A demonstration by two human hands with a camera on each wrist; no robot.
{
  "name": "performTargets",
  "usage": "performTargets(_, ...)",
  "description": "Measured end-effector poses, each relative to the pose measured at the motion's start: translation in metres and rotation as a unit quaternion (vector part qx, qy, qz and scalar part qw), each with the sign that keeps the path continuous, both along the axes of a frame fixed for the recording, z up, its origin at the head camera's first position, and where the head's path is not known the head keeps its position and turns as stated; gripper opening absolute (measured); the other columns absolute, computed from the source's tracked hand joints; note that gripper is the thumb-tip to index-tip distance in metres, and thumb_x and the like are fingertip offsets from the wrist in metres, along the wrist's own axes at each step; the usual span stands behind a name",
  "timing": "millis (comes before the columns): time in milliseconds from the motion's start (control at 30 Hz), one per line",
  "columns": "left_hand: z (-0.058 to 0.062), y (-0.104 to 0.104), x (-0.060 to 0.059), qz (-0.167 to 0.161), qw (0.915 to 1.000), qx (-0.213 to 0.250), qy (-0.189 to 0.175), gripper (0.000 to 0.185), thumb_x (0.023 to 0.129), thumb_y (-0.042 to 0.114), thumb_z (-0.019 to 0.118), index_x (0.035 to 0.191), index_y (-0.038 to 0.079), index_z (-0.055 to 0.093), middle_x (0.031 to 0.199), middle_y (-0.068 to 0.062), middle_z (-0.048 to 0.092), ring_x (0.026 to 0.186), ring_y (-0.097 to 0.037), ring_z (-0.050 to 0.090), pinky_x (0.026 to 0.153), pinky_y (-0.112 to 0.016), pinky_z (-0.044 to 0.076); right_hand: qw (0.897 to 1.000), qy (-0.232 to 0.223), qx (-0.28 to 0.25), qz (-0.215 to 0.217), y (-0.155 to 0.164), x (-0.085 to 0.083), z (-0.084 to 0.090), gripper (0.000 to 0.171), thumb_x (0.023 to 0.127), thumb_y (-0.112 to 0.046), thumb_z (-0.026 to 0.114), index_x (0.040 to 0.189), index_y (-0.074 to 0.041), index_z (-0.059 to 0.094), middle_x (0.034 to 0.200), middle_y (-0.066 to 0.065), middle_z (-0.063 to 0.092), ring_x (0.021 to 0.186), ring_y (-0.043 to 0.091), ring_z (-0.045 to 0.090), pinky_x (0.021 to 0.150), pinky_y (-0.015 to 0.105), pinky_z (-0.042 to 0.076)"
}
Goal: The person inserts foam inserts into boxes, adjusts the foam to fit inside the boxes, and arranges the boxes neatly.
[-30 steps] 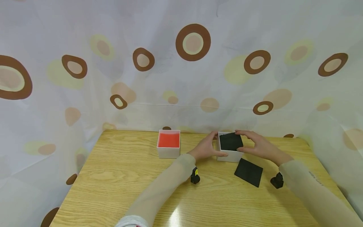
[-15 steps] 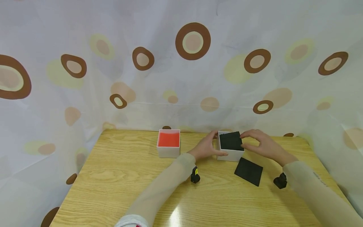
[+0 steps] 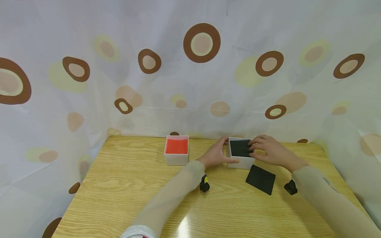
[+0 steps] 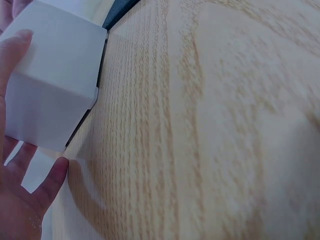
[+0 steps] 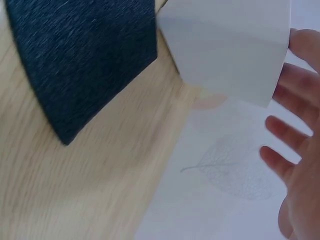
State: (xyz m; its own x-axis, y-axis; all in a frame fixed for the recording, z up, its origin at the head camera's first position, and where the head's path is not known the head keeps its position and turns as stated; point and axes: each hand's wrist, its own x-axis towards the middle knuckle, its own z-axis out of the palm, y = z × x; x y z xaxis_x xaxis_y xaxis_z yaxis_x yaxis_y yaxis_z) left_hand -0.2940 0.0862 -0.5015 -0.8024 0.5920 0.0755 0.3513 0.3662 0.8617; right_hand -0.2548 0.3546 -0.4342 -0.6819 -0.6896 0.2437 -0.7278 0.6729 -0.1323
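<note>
In the head view, my left hand [image 3: 213, 155] grips the left side of a white box [image 3: 240, 163], thumb along its front face and fingers toward its back corner. The left wrist view shows the thumb on the box wall [image 4: 60, 45]. Inside the box lies a black felt square [image 3: 239, 148], low and level within the walls. My right hand [image 3: 272, 152] is at the box's right rim, its loosely bent fingertips over the felt's right edge. A second black felt square [image 3: 260, 179] lies on the table just in front of the box, near in the right wrist view.
Left of the hands, a second white box [image 3: 177, 160] stands near the table's back edge with a red sheet [image 3: 177, 146] inside. A patterned curtain [image 3: 190, 82] rises behind the wooden table [image 3: 119, 185] and at both sides.
The black felt in the box, earlier tilted with its right corner above the rim, now lies level inside. My right hand has let go of its edge and shifted slightly left; the left hand keeps still.
</note>
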Motion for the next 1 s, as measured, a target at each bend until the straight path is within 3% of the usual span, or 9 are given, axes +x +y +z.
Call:
performTargets(133,-0.001,0.000,-0.001,0.002,1.0000,-0.001,-0.002,0.105,0.080,0.041,0.092,0.162,0.017,0.030,0.158,0.001,0.044,0.144,-0.018,0.046,0.117,-0.035,0.040,1.000,0.002,-0.016,0.025,-0.005,-0.005,0.003,0.008,0.088,-0.015,0.082,0.094,-0.019,0.080,0.106,0.004,0.074,0.108,0.039,0.063,0.092,0.064,0.049)
performTargets(233,-0.002,0.000,-0.001,-0.001,1.0000,0.002,-0.003,0.104,0.080,0.042,0.092,0.161,0.017,0.031,0.157,0.002,0.045,0.144,-0.018,0.046,0.117,-0.034,0.040,0.998,-0.025,-0.044,0.023,-0.008,-0.006,0.003,0.007,0.091,-0.016,0.079,0.090,-0.022,0.081,0.099,-0.003,0.075,0.109,0.040,0.064,0.094,0.065,0.048)
performTargets(367,-0.003,0.000,-0.002,-0.003,1.0000,0.008,-0.004,0.102,0.080,0.041,0.092,0.160,0.018,0.033,0.155,0.004,0.046,0.143,-0.018,0.047,0.116,-0.033,0.040,0.996,-0.073,-0.057,-0.011,-0.010,-0.002,0.002,0.021,0.100,-0.023,0.070,0.084,-0.026,0.082,0.098,-0.007,0.075,0.120,0.042,0.059,0.104,0.069,0.038)
performTargets(500,-0.002,0.000,-0.002,-0.002,0.9999,0.012,0.002,0.100,0.080,0.039,0.092,0.159,0.019,0.034,0.154,0.004,0.047,0.143,-0.018,0.048,0.116,-0.033,0.040,0.997,-0.062,-0.031,-0.030,-0.012,0.000,0.000,0.027,0.102,-0.028,0.067,0.079,-0.026,0.081,0.098,-0.005,0.075,0.126,0.043,0.055,0.111,0.072,0.026)
performTargets(733,-0.002,0.000,-0.002,-0.002,0.9999,0.009,0.009,0.107,0.081,0.040,0.091,0.164,0.017,0.027,0.159,0.001,0.043,0.144,-0.020,0.047,0.117,-0.034,0.040,0.997,-0.011,0.012,-0.079,-0.013,0.003,0.000,0.027,0.106,-0.031,0.060,0.106,-0.015,0.081,0.118,0.008,0.075,0.136,0.044,0.047,0.116,0.071,0.019)
performTargets(867,-0.003,-0.001,-0.002,-0.004,0.9999,0.011,0.006,0.103,0.081,0.040,0.091,0.161,0.019,0.031,0.156,0.002,0.045,0.144,-0.019,0.047,0.116,-0.034,0.040,0.995,0.015,0.059,-0.085,-0.015,0.004,-0.004,0.029,0.103,-0.039,0.064,0.110,-0.015,0.079,0.124,0.010,0.072,0.137,0.043,0.047,0.116,0.071,0.022)
performTargets(1000,-0.003,0.000,-0.002,-0.002,1.0000,0.007,0.002,0.100,0.081,0.042,0.091,0.160,0.019,0.033,0.155,0.003,0.047,0.144,-0.018,0.047,0.116,-0.034,0.041,0.994,0.023,0.065,-0.089,-0.020,0.005,-0.005,0.031,0.102,-0.040,0.066,0.114,-0.013,0.076,0.125,0.011,0.072,0.137,0.043,0.047,0.117,0.070,0.022)
